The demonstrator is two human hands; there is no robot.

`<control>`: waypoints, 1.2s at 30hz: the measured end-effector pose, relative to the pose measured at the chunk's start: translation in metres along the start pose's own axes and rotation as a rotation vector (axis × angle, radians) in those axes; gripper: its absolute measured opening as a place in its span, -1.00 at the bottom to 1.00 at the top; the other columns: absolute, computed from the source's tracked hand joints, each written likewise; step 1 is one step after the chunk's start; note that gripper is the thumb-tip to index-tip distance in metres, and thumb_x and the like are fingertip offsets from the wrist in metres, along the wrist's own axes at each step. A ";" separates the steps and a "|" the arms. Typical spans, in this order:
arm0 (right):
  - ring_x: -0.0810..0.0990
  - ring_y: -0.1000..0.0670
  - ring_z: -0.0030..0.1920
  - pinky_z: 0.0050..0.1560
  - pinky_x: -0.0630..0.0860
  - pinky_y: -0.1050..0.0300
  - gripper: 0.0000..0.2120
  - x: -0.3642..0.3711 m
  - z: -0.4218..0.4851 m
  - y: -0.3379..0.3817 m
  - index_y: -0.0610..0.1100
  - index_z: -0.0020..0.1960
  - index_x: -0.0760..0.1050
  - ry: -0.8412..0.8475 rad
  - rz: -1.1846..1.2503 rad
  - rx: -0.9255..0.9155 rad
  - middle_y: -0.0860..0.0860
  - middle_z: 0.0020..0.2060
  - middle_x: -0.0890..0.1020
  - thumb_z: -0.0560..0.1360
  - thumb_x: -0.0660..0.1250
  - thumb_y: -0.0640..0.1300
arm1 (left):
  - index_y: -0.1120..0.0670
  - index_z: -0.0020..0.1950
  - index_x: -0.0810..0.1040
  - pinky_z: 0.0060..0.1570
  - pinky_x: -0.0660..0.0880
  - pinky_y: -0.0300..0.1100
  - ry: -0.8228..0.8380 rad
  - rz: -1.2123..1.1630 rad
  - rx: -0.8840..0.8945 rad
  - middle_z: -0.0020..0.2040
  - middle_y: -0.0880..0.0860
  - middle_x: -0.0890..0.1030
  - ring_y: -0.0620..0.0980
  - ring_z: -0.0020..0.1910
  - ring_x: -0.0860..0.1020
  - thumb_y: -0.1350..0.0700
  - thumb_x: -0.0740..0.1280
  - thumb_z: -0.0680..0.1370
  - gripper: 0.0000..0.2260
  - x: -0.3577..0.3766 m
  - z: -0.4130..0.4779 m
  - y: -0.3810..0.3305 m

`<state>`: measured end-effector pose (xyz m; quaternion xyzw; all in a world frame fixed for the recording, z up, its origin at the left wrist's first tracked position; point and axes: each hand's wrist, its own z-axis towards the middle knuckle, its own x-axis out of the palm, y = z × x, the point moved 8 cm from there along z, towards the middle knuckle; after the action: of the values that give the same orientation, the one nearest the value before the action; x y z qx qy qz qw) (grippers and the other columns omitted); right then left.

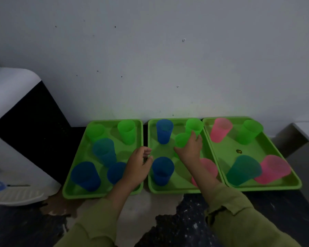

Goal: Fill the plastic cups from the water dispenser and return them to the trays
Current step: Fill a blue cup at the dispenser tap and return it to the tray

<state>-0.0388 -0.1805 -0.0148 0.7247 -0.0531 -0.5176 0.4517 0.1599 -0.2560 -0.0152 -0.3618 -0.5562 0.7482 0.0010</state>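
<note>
A small green cup (182,139) stands in the middle tray (178,188), centre of the frame, with the right hand (190,148) curled around it; whether it is being lifted or set down cannot be told. The left hand (138,165) hovers over the gap between the left tray (68,191) and the middle tray, fingers loosely curled, holding nothing. Cups fill all three trays, including the right tray (268,187); dim light hides water levels, so progress looks partial. The water dispenser (11,148) sits at the left edge.
</note>
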 end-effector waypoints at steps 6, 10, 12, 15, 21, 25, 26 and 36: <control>0.41 -0.09 0.28 0.20 0.26 0.27 -0.43 0.018 -0.056 0.033 -0.21 0.32 0.36 0.143 -0.007 -0.331 -0.13 0.24 0.44 0.40 0.45 -0.05 | 0.12 0.14 0.49 -0.03 0.43 -0.33 -0.093 -0.017 0.035 0.07 0.01 0.53 -0.13 0.02 0.51 0.18 0.30 0.54 -0.81 -0.026 -0.009 -0.005; 0.35 -0.10 0.34 0.29 0.32 0.09 -0.22 0.045 -0.077 0.026 -0.13 0.44 0.21 0.374 -0.144 -0.297 -0.11 0.36 0.31 0.36 0.47 0.09 | 0.12 0.13 0.49 -0.14 0.40 -0.51 -0.118 -0.026 0.033 0.07 0.01 0.53 -0.11 0.02 0.51 0.20 0.30 0.54 -0.82 -0.042 -0.020 -0.001; 0.36 -0.14 0.33 0.29 0.34 0.05 -0.20 0.050 -0.084 0.025 -0.13 0.45 0.18 0.418 -0.217 -0.309 -0.13 0.37 0.29 0.35 0.48 0.05 | 0.14 0.14 0.49 -0.12 0.38 -0.52 -0.123 -0.009 0.036 0.07 0.01 0.53 -0.12 0.02 0.51 0.20 0.29 0.54 -0.82 -0.051 -0.029 0.002; 0.39 -0.16 0.29 0.25 0.36 0.04 -0.23 0.050 -0.088 0.026 -0.15 0.43 0.20 0.398 -0.249 -0.322 -0.15 0.34 0.32 0.36 0.49 -0.02 | 0.15 0.14 0.48 0.02 0.42 -0.39 -0.130 -0.008 0.033 0.08 0.02 0.53 -0.15 0.02 0.50 0.19 0.29 0.55 -0.82 -0.065 -0.044 0.007; 0.40 -0.14 0.27 0.22 0.36 0.08 -0.29 0.030 -0.095 0.062 -0.17 0.40 0.25 0.234 -0.193 -0.370 -0.16 0.29 0.36 0.36 0.48 -0.05 | 0.12 0.13 0.49 -0.07 0.37 -0.50 -0.153 -0.017 0.039 0.08 0.01 0.53 -0.15 0.02 0.51 0.17 0.31 0.54 -0.82 -0.100 -0.061 0.014; 0.40 -0.12 0.25 0.21 0.36 0.07 -0.31 0.019 -0.119 0.112 -0.15 0.38 0.28 0.145 -0.130 -0.469 -0.13 0.27 0.38 0.37 0.47 0.01 | 0.10 0.13 0.49 -0.11 0.40 -0.51 -0.166 -0.038 0.092 0.07 0.00 0.55 -0.13 0.03 0.53 0.19 0.35 0.51 -0.79 -0.129 -0.070 0.021; 0.42 -0.11 0.23 0.20 0.36 0.09 -0.32 0.019 -0.128 0.126 -0.15 0.37 0.29 0.122 -0.099 -0.493 -0.12 0.25 0.40 0.36 0.48 0.02 | 0.07 0.12 0.48 -0.09 0.43 -0.46 -0.159 -0.048 0.109 0.08 -0.01 0.55 -0.11 0.05 0.53 0.19 0.37 0.49 -0.78 -0.138 -0.073 0.024; 0.50 0.09 0.09 0.11 0.48 0.22 -0.34 0.096 -0.243 0.227 -0.08 0.31 0.38 0.135 0.179 -0.588 0.03 0.12 0.52 0.31 0.52 0.08 | -0.03 0.40 0.29 0.24 0.41 -0.25 0.076 -0.057 0.213 0.31 -0.14 0.42 -0.26 0.27 0.40 -0.11 0.46 0.39 -0.36 -0.232 -0.105 0.067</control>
<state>0.2881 -0.2200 0.0924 0.5881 0.0654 -0.4195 0.6884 0.4148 -0.2876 0.0419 -0.3716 -0.4831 0.7886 0.0819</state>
